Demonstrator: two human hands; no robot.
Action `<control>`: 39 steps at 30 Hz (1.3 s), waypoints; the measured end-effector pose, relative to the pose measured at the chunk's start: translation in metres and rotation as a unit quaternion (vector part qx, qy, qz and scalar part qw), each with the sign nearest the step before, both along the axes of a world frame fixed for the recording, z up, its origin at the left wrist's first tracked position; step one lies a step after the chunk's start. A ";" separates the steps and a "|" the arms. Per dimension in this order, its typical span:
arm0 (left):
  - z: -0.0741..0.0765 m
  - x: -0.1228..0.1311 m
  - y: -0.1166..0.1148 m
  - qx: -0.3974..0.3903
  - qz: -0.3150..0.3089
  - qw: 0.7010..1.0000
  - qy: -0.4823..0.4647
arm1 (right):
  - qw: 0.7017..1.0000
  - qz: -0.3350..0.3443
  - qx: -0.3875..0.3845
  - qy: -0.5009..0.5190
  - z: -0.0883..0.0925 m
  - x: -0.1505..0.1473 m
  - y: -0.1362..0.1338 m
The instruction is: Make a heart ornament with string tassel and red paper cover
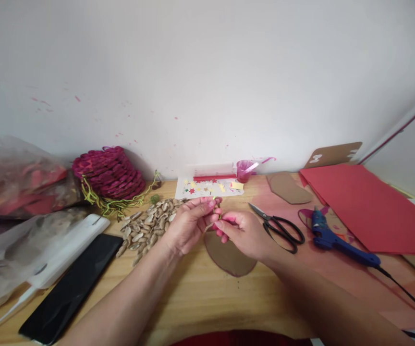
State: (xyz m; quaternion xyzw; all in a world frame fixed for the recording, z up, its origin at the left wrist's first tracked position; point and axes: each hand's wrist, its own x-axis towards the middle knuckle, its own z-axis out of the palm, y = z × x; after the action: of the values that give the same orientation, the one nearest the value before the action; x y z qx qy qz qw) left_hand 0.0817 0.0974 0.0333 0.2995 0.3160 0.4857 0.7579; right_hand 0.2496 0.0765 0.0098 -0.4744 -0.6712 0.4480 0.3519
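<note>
**Both hands pinched on a thin strand above the brown card**

- Left hand point(189, 225): thumb and fingertips closed together on a thin yellow-green strand point(217, 205). No gap shows between the pads.
- Right hand point(244, 234): fingers curled in, tips closed on the lower part of the same strand, just beside the left fingertips and almost touching them.
- The strand sits between the two hands at mid-table and is held off the surface. Its long axis runs roughly up and away from the person, and the free end pokes out above the left fingertips. It is too small to tell what the pale bit at its foot is.
- Brown card piece point(229, 259): flat on the wooden table point(200, 298), directly under the hands.
- Seed pile point(149, 226): just left of the left hand and nearer to it than to the right.
- Scissors point(281, 229): just right of the right hand, blades shut. The blue glue gun point(332, 239) lies further right, beside the red paper sheets point(369, 206).
- Sticker sheet point(209, 187): behind the hands, near the wall.
</note>
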 end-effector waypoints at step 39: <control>-0.002 0.004 -0.006 0.153 -0.002 0.961 0.230 | 0.963 -0.117 -0.047 0.237 0.017 0.007 0.005</control>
State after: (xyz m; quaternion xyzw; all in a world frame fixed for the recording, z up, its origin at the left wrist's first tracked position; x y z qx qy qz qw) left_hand 0.0860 0.0911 0.0313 0.5163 0.4034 0.4447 0.6107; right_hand 0.2566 0.0818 0.0271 -0.4456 -0.4864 0.5342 0.5286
